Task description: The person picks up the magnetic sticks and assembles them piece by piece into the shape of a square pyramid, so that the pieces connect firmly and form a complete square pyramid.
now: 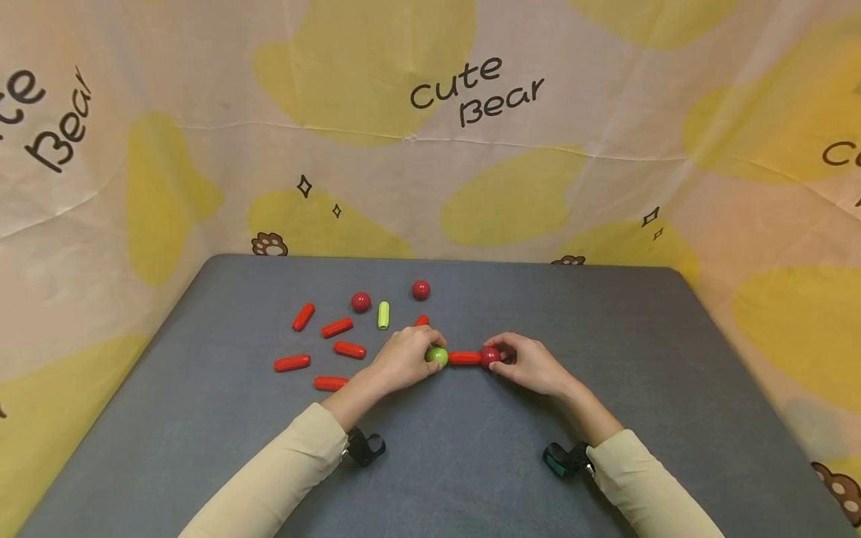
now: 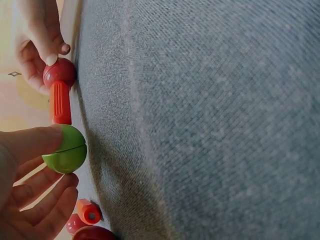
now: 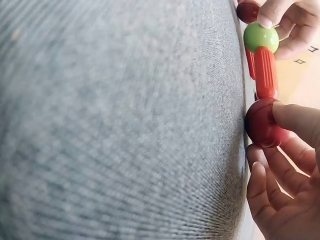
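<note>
A red ribbed rod [image 1: 465, 358] lies between a green ball [image 1: 438, 356] and a red ball [image 1: 490, 357], in line with both. My left hand [image 1: 408, 357] pinches the green ball between thumb and fingers. On the other end, my right hand [image 1: 531, 364] holds the red ball the same way. In the left wrist view a seam runs round the green ball [image 2: 67, 150], and the rod [image 2: 60, 102] meets it. The right wrist view shows the red ball [image 3: 265, 122] at the end of the rod [image 3: 266, 72].
Several loose red rods [image 1: 292, 363] lie left of my left hand, one partly behind it. Farther back are a yellow-green rod [image 1: 383, 315] and two red balls [image 1: 361, 302]. The grey table [image 1: 605, 314] meets a patterned cloth [image 1: 377, 187] at its back edge.
</note>
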### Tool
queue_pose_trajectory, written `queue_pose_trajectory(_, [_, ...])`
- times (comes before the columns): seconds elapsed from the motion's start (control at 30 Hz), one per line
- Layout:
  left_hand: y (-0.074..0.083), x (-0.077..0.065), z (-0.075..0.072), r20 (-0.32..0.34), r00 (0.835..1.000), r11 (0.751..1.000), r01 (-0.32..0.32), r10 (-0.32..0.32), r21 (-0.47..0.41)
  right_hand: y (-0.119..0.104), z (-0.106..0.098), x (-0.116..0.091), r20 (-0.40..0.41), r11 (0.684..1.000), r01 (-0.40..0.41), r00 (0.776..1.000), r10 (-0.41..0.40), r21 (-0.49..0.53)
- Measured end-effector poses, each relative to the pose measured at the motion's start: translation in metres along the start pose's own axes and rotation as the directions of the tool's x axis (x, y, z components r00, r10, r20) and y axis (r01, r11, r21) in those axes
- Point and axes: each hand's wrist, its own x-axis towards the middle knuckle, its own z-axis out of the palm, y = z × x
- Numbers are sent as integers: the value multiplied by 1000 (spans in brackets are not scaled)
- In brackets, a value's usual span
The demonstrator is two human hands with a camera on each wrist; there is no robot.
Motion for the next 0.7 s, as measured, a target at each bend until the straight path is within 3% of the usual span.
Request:
queue_pose_trajectory(0.37, [-1,0,-1,17,1000,1000,5,-6,15,-2,0,0,23,999,34,999,-33,-22])
queue_pose_trajectory(0.7, [1,10,-5,-12,999,997,38,-37,68,-9,-2,3,20,1000,23,1000,-23,-8])
